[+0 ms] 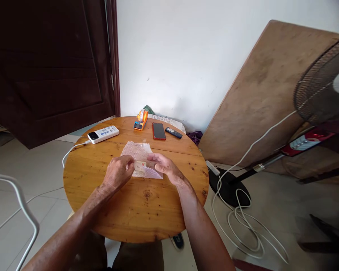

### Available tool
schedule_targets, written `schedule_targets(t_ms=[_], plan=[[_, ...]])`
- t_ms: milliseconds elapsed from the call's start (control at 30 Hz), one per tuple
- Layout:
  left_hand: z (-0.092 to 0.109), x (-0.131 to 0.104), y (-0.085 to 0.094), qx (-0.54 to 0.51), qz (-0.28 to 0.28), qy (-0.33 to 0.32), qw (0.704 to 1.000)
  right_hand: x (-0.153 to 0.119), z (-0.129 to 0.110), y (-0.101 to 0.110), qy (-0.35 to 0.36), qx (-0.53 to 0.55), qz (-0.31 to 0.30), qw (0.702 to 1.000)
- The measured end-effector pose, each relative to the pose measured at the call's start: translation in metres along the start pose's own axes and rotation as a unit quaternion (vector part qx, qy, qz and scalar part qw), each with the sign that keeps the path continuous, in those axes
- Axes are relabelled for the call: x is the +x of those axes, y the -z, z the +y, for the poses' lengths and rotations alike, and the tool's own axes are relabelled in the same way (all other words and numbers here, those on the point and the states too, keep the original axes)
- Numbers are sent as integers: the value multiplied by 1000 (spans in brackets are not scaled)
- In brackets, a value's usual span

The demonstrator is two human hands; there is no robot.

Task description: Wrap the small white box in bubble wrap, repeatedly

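A sheet of pinkish bubble wrap (138, 149) lies on the round wooden table (147, 210). On it, between my hands, is a small pale item (140, 165) with a red mark. My left hand (119, 170) is at the item's left end, its thumb and fingers pinched together at that edge. My right hand (165, 168) is over the right side of the wrap, fingers apart and pointing left, with nothing gripped between them.
Toward the table's back stand a white power bank (103, 134) with a cable, an orange tape dispenser (141, 119), a red-edged phone (159, 131) and a small dark handset (173, 132). A fan (322, 82) and coiled cable are at right.
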State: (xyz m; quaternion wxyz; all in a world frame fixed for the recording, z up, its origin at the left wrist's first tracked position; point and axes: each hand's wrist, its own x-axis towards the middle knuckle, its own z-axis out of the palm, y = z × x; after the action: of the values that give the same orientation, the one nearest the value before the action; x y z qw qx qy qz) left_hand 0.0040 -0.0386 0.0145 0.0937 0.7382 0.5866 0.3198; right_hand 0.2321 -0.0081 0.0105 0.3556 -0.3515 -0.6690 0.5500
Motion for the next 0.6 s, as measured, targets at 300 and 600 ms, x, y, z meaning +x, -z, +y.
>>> schedule_targets(t_ms=[300,600], plan=[[-1,4,-5,-37,-15,30,999,-6,-2,-3,1,-85,-35,996],[-3,8,-6,-98,-33,72,992,1,-4,-21,-37,-150,73,985]])
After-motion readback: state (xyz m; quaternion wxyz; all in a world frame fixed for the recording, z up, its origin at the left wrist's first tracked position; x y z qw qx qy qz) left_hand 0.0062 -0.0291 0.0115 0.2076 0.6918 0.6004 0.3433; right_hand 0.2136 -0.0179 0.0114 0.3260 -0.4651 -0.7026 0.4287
